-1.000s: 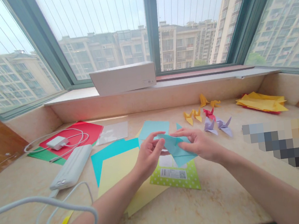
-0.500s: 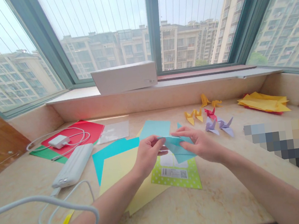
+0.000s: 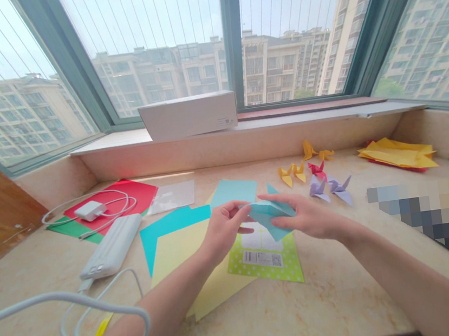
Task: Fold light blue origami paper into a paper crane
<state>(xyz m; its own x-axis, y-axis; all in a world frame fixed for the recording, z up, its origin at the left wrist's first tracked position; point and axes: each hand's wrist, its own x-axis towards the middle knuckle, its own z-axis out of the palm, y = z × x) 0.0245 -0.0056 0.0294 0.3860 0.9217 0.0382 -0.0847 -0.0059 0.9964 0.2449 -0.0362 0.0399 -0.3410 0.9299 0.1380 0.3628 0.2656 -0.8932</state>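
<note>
Between my two hands is a light blue sheet of folded paper (image 3: 270, 216), held up over the counter with creases across it. My left hand (image 3: 227, 225) pinches its left corner between thumb and fingers. From the other side, my right hand (image 3: 301, 214) grips the paper, thumb below and fingers above. Under the hands lies a green dotted packet (image 3: 290, 269) with a white label. Pale yellow sheets (image 3: 178, 255) and a bright blue sheet (image 3: 151, 234) spread to the left. Just behind sits a flat light blue sheet (image 3: 235, 190).
Folded paper cranes stand at the back right, among them a purple crane (image 3: 339, 189) and a red crane (image 3: 317, 168). Yellow papers (image 3: 398, 153) are stacked farther right. A power bank (image 3: 113, 246), white cable (image 3: 102, 308) and charger (image 3: 89, 210) occupy the left. A white box (image 3: 189, 116) rests on the sill.
The right part of the folded paper has tilted and closed up between my right fingers and thumb. My left hand keeps its pinch. The view has shifted very slightly.
</note>
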